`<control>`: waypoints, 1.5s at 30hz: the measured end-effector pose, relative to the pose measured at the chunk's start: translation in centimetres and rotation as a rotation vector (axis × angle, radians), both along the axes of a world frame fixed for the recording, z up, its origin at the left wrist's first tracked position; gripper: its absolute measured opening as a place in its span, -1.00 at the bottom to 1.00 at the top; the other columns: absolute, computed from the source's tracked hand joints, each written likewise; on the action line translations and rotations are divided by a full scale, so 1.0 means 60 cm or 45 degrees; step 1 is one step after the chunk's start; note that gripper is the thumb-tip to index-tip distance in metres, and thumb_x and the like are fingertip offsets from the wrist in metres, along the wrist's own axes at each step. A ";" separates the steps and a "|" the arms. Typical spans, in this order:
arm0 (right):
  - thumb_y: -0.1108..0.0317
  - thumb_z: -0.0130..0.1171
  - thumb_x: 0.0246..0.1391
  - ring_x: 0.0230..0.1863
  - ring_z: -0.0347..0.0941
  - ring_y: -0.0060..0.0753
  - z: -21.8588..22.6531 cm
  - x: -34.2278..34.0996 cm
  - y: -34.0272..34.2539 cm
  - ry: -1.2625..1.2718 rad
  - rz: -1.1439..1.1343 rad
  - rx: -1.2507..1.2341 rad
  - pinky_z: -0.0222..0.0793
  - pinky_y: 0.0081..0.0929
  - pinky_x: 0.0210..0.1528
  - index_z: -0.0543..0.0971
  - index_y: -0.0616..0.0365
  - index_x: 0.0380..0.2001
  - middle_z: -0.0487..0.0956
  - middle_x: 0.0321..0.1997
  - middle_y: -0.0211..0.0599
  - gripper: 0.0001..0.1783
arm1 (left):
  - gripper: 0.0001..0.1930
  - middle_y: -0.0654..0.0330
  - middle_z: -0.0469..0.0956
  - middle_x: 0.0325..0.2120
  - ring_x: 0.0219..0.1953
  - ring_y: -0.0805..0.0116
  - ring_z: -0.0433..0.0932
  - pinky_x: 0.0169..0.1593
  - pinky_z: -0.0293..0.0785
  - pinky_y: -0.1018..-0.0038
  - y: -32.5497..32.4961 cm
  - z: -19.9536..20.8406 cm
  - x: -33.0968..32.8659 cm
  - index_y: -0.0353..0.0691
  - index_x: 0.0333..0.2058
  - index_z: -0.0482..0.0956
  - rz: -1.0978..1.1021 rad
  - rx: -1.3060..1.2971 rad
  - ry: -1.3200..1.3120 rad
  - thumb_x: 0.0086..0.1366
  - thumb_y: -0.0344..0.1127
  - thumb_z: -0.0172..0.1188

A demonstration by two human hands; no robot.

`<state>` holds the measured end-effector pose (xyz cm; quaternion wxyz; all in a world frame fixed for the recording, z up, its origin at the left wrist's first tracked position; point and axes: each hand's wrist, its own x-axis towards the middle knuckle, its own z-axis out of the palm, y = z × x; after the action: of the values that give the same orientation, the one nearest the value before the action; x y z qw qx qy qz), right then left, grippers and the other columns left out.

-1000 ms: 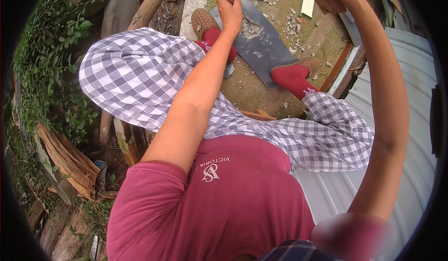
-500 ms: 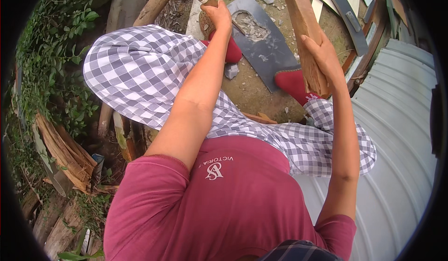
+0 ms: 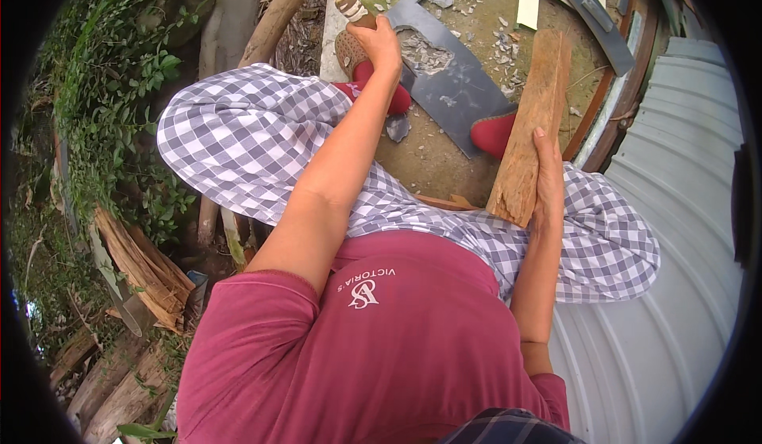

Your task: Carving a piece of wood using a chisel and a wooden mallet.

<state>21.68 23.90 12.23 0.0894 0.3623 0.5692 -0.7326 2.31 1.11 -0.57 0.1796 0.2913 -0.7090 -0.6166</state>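
Note:
My left hand is closed around the brown wooden handle of a tool, which has a white wrapping near its end. The rest of that tool is mostly hidden by the hand, so its kind cannot be made out. My right hand grips a thick, rough length of wood along its right side, near the lower end. The wood slants upward and away over my right leg, its near end by my lap. Beyond my hands, a dark grey flat panel with a broken, crumbled patch lies on the ground between my feet.
My red-covered feet flank the panel. Grey rubble is scattered beyond it. Ridged metal sheeting runs along the right. Pale and dark strips lie at the far right. Leafy plants, logs and split wood are on the left.
My right hand has brought the length of wood down and closer to my body, its near end now at my lap. My left hand has moved only slightly, still holding the handle.

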 end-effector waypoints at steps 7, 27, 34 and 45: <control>0.07 0.11 0.10 -0.10 0.38 -0.51 0.007 -0.009 -0.015 0.098 0.114 0.110 0.28 -0.52 -0.05 0.32 0.26 0.11 0.47 -0.08 -0.26 -0.38 | -0.41 -0.16 0.31 -0.12 -0.10 0.05 0.38 0.04 0.28 0.28 -0.008 -0.028 0.002 -0.52 0.01 0.11 0.062 -0.089 0.050 0.11 -0.30 0.13; 0.10 0.09 0.10 -0.16 0.45 -0.46 0.009 -0.008 -0.031 0.026 0.250 0.073 0.36 -0.50 -0.13 0.31 0.27 0.11 0.50 -0.12 -0.23 -0.40 | -0.41 -0.27 0.26 -0.01 0.01 -0.08 0.36 0.10 0.25 0.20 0.004 -0.001 0.009 -0.51 0.08 0.06 0.112 -0.021 -0.082 0.18 -0.34 0.13; 0.11 0.08 0.10 -0.15 0.46 -0.45 0.011 -0.008 -0.040 0.066 0.308 0.182 0.39 -0.48 -0.12 0.30 0.27 0.12 0.51 -0.11 -0.21 -0.40 | -0.48 -0.09 0.38 -0.24 -0.15 0.11 0.41 -0.01 0.30 0.26 0.008 -0.019 0.014 -0.48 -0.06 0.17 0.230 -0.027 0.023 0.12 -0.27 0.15; 0.11 0.04 0.16 -0.11 0.41 -0.47 0.015 -0.002 0.008 0.156 0.030 0.164 0.35 -0.51 -0.10 0.25 0.24 0.17 0.45 -0.05 -0.24 -0.40 | -0.54 -0.01 0.52 -0.30 -0.23 -0.07 0.51 -0.22 0.43 0.18 0.143 0.060 0.121 -0.16 -0.16 0.32 -1.726 -0.425 0.175 -0.03 -0.25 0.31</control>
<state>21.57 24.38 13.15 0.0397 0.3149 0.6238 -0.7143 9.60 9.68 3.04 -0.1578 -0.2861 -0.8067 -0.4925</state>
